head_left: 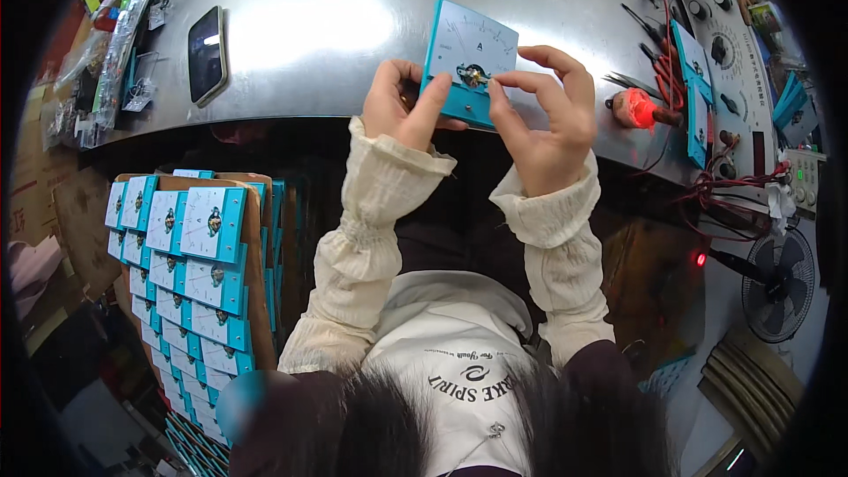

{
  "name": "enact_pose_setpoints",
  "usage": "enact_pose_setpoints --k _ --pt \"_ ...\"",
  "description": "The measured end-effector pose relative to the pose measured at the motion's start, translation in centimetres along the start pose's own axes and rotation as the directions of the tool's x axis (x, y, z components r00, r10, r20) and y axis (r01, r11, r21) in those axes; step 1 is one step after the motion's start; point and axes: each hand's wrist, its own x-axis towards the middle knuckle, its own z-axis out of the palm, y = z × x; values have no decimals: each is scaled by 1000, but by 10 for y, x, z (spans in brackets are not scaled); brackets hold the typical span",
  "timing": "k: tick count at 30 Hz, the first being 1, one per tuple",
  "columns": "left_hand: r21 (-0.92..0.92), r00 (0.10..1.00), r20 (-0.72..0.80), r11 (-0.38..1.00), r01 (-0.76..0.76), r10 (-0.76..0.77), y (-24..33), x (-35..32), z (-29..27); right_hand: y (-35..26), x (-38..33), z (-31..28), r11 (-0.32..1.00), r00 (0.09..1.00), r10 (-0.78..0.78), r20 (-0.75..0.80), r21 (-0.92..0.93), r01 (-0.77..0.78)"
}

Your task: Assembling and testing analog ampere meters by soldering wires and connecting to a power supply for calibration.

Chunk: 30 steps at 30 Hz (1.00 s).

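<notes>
Head: hands (402, 106) on teal meter (464, 53) (right one (552, 119) apparently at mechanism (472, 74)).

A grey metal counter (291, 104) runs across the upper part of the view, its front edge bowed by the lens, with a broad white glare (314, 28) of reflected light left of the middle. At the right, below the counter, a dark-bladed fan (777, 287) shows against pale floor (676, 322) near a small red light (700, 260), with a curved brown stack (755, 380) lower down and a thin bright strip (735, 458) by the lower rim. At the far left, brown cardboard (35, 190) and pink cloth (35, 269) lie in dimmer light
</notes>
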Motion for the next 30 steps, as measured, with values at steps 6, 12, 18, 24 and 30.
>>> enact_pose_setpoints --k 6,12,18,24,30 --pt "55 990 -79 992 -109 114 -5 -12 13 -7 -2 11 993 997 -72 -33 -96 69" --pt "217 964 -94 950 -226 251 -11 -19 14 -10 1 9 960 985 -168 -24 -229 159" --pt "242 981 15 952 -189 191 0 -19 12 -13 12 -3 915 957 -244 154 -290 280" --pt "99 996 86 995 -4 -5 1 -8 1 -5 17 -4 934 918 -215 334 -203 293" --pt "139 996 66 989 52 -61 1 0 -1 -5 11 -7 940 933 -188 307 -219 261"
